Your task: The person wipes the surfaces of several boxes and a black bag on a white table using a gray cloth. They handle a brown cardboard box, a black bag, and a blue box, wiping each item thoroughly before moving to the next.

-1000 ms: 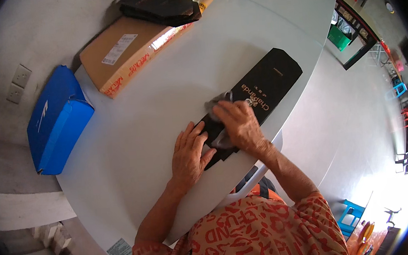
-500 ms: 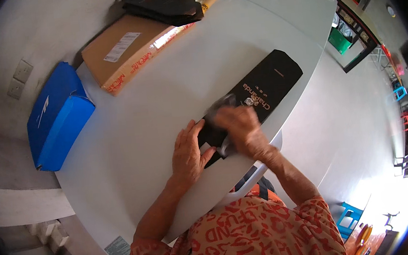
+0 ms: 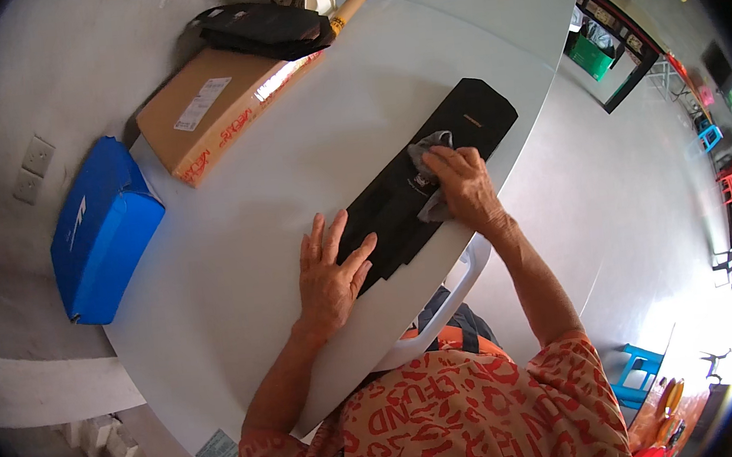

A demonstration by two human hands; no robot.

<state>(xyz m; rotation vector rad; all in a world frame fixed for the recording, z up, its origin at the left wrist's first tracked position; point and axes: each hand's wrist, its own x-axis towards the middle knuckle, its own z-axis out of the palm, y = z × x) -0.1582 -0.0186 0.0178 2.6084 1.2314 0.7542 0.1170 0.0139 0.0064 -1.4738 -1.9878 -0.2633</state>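
Observation:
A long, flat black piece [image 3: 390, 209], perhaps a folded bag, lies diagonally on the grey-white table [image 3: 239, 266], with small pale print on its top. My right hand [image 3: 467, 186] is closed on a grey cloth [image 3: 426, 158] and presses it against the upper middle of the black piece, over part of the print. At the near end of that piece rests my left hand [image 3: 328, 275], fingers spread, their tips touching its left edge; nothing is held in it.
Along the wall stand a blue box [image 3: 105, 234] and a brown carton [image 3: 208, 112]. Folded black pieces [image 3: 266, 30] lie on the carton, beside a cardboard tube [image 3: 359, 3]. A white chair [image 3: 442, 304] is at the table's near edge. Blue stools [image 3: 636, 375] stand on the floor at right.
My right hand has slid the cloth away from me, up along the black piece. My left hand's fingers have spread wider. The whole view has shifted slightly.

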